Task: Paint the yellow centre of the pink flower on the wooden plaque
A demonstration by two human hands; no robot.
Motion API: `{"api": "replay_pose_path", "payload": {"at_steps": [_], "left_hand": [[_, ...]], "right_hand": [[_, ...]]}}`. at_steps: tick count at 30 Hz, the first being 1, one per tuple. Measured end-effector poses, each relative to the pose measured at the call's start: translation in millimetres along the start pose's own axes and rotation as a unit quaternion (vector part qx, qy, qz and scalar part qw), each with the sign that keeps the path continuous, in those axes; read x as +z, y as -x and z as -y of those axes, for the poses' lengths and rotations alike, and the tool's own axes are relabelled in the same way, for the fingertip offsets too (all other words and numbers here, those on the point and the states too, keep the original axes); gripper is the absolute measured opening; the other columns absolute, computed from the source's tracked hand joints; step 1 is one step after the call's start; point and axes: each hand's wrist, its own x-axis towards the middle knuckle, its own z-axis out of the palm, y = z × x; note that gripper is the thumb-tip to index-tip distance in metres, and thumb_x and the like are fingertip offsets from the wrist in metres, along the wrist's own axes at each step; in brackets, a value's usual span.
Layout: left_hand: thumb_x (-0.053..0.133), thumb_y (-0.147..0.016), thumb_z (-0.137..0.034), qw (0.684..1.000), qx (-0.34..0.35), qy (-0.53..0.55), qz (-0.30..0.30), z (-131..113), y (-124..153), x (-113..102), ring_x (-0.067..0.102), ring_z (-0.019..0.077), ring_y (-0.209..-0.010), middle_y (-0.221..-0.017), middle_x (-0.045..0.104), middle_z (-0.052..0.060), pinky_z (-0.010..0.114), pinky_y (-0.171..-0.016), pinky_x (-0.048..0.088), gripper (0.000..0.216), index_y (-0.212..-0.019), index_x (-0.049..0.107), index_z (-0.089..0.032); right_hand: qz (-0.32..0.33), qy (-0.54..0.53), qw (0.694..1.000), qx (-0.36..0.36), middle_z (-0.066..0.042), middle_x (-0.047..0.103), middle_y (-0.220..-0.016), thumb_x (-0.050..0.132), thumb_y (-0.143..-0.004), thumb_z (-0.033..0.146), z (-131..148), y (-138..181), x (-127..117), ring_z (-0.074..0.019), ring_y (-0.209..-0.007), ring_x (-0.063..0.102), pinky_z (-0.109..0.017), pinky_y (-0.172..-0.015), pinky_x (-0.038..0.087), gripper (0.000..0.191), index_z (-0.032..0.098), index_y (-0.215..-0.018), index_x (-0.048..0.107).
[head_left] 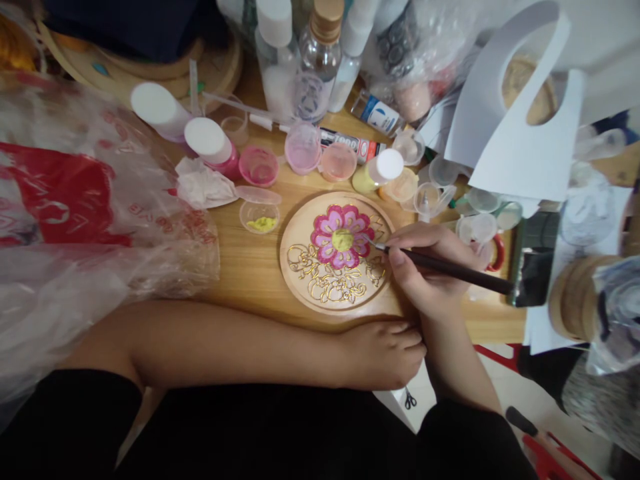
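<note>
My right hand (433,263) pinches a thin dark-handled paintbrush (450,270) near its metal ferrule. Its tip meets the right-hand petals of a pink flower (343,237) with a yellow centre. This flower is on a round wooden plate (291,293), above raised gold outlines (335,283) of smaller motifs without colour. My left hand (385,353) rests palm down at the table's front edge, fingers curled against my right forearm; whatever may be under them is hidden. A small cup of yellow paint (263,223) stands left of the plate.
Behind the plate are cups of pink paint (259,167), a glue tube (350,143) and several bottles (320,60). Plastic bags (150,233) cover the left side. To the right lie clear cups (477,229), a phone-like dark slab (535,260) and a white paper cut-out (525,160).
</note>
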Motion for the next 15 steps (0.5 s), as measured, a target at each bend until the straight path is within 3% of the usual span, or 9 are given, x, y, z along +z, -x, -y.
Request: {"api": "replay_pose_path", "payload": {"at_steps": [15], "left_hand": [[0.047, -0.094, -0.014, 1.000, 0.001, -0.015, 0.019, 0.0, 0.0, -2.0, 0.064, 0.0179, -0.096, -0.101, 0.069, 0.012, 0.032, -0.093, 0.050, 0.020, -0.092, 0.066, -0.011]], "right_hand": [[0.009, -0.014, 1.000, 0.006, 0.000, 0.069, -0.075, 0.065, -0.083, 0.012, 0.2, 1.4, -1.5, -0.0141, -0.065, 0.064, -0.029, -0.057, 0.053, 0.012, 0.023, -0.087, 0.068]]}}
